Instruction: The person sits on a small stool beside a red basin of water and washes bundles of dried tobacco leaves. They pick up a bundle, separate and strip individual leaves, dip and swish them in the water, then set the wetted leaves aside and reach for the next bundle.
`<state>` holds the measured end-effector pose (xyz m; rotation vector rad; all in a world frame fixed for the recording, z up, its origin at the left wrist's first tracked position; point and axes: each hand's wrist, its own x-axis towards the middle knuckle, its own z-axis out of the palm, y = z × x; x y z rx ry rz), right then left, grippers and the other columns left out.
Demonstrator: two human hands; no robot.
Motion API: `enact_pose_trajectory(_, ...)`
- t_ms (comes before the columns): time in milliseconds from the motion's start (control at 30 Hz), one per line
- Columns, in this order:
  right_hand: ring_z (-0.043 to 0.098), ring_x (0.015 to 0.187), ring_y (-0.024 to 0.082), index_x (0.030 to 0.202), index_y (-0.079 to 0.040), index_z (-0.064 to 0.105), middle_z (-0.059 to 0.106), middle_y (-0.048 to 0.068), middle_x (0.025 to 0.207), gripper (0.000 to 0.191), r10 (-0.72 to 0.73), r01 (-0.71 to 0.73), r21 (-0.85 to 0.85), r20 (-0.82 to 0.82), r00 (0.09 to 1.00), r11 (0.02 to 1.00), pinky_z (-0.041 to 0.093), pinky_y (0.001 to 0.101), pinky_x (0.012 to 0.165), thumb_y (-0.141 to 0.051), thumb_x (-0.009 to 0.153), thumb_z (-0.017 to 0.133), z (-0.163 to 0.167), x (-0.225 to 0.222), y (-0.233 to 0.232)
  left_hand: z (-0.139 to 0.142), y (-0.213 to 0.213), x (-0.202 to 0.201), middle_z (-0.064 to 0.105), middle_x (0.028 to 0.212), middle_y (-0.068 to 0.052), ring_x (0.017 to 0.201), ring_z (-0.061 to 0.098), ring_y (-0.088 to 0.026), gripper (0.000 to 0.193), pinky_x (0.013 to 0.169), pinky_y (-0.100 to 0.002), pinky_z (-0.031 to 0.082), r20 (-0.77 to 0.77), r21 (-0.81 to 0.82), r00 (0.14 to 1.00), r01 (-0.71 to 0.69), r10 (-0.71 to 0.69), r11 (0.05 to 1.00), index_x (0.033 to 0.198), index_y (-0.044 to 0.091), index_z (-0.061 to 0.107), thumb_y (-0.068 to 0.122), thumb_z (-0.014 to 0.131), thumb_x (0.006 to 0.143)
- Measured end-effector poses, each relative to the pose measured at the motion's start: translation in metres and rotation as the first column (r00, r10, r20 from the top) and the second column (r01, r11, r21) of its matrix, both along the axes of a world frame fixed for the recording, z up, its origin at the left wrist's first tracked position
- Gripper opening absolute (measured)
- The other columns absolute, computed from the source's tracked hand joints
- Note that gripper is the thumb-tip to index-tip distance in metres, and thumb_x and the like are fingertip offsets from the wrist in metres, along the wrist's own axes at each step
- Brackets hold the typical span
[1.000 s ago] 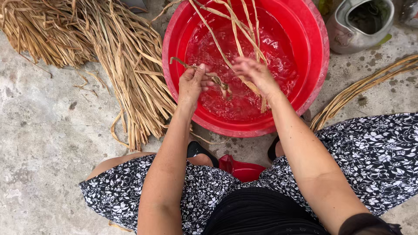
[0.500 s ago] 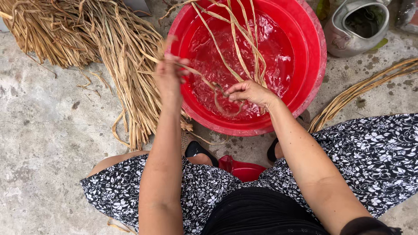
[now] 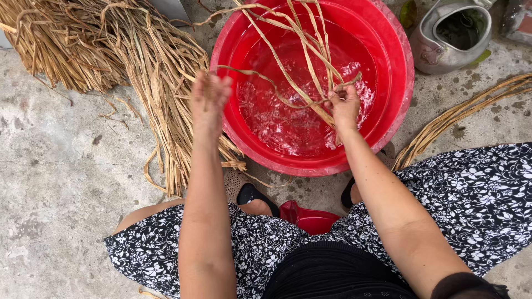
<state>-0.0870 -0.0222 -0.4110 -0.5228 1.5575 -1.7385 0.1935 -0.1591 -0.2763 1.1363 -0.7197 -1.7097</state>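
Change since half a second ago: both hands now sit higher and wider apart; the left hand [image 3: 209,99] has gone up over the left rim, and the right hand [image 3: 343,105] has risen to the middle of the basin.
Left hand: its fingers are pinched closed on the end of one thin, pale brown, wet straw strand [image 3: 260,83], which runs across the water to the other hand.
Right hand: its fingers are closed around a small bunch of long wet straw stems [image 3: 299,50]; these stems fan up and over the far rim.
Basin: the round red plastic basin [image 3: 396,83] stands on the grey concrete floor [image 3: 61,182] and holds rippling water.
Step in hand: I judge that one strand is being pulled apart from the soaked bunch, above the water.
Next move calls for: a steady pull sideways with the left hand while the right hand keeps the bunch firm, so the strand comes free without tangling.
Around: a big pile of dry yellow-brown straw [image 3: 127,61] lies just beside the basin on the left; a grey metal kettle [image 3: 451,36] stands near it on the right; a curved bundle of stems [image 3: 465,111] lies on the floor below the kettle.
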Motion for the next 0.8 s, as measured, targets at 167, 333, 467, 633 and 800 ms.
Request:
enact_pose_trajectory(167, 0.066, 0.093, 0.019, 0.09, -0.011, 0.067, 0.067, 0.006, 0.099, 0.016, 0.587, -0.42, 0.44, -0.372, 0.719, 0.794, 0.06, 0.0344, 0.085, 0.004, 0.086, 0.07, -0.023, 0.05, 0.003, -0.049, 0.027, -0.036, 0.066, 0.116, -0.01, 0.095, 0.071, -0.02, 0.082, 0.085, -0.031, 0.065, 0.287, 0.264, 0.924, 0.178, -0.253, 0.948, 0.155, 0.009, 0.015, 0.011, 0.066, 0.091)
enact_pose_trajectory(333, 0.063, 0.12, 0.035, 0.126, -0.011, 0.067, 0.063, 0.019, 0.131, 0.034, 0.982, -0.301, 0.947, -0.058, 0.18, 0.112, 0.049, 0.0481, 0.104, -0.018, 0.093, 0.066, -0.038, 0.047, 0.004, -0.095, 0.047, -0.052, 0.075, 0.1, -0.011, 0.077, 0.07, -0.016, 0.046, 0.065, -0.028, 0.057, 0.423, 0.237, 0.786, 0.385, -0.451, 0.892, 0.137, -0.002, 0.062, 0.016, 0.071, 0.095)
enact_pose_trajectory(467, 0.068, 0.113, 0.041, 0.128, 0.002, 0.064, 0.066, 0.027, 0.13, 0.037, 0.724, -0.097, 0.929, -0.211, 0.657, 0.358, 0.059, 0.0518, 0.095, -0.012, 0.095, 0.055, -0.044, 0.019, 0.0, -0.109, 0.062, -0.056, 0.079, 0.092, -0.018, 0.07, 0.071, -0.018, 0.031, 0.061, -0.028, 0.056, 0.607, 0.291, 0.543, 0.527, -0.58, 0.799, 0.122, 0.001, 0.074, 0.02, 0.066, 0.099)
enact_pose_trajectory(633, 0.065, 0.111, 0.042, 0.122, 0.001, 0.064, 0.062, 0.027, 0.128, 0.035, 0.932, -0.389, 0.885, -0.119, 0.343, 0.256, 0.053, 0.0524, 0.093, -0.007, 0.089, 0.059, -0.058, 0.044, 0.0, -0.129, 0.081, -0.07, 0.078, 0.105, -0.016, 0.081, 0.076, -0.02, 0.034, 0.067, -0.032, 0.062, 0.476, 0.417, 0.48, 0.615, -0.737, 0.669, 0.122, 0.004, 0.072, 0.025, 0.06, 0.098)
enact_pose_trajectory(800, 0.072, 0.106, 0.029, 0.118, -0.007, 0.074, 0.073, 0.019, 0.117, 0.031, 0.902, -0.523, 0.757, -0.206, 0.378, 0.392, 0.054, 0.0419, 0.093, -0.006, 0.095, 0.053, -0.057, 0.074, -0.005, -0.149, 0.086, -0.078, 0.072, 0.114, -0.023, 0.101, 0.066, -0.034, 0.045, 0.091, -0.044, 0.051, 0.867, 0.269, 0.057, 0.782, -0.496, 0.562, 0.119, 0.006, 0.077, 0.046, 0.063, 0.103)
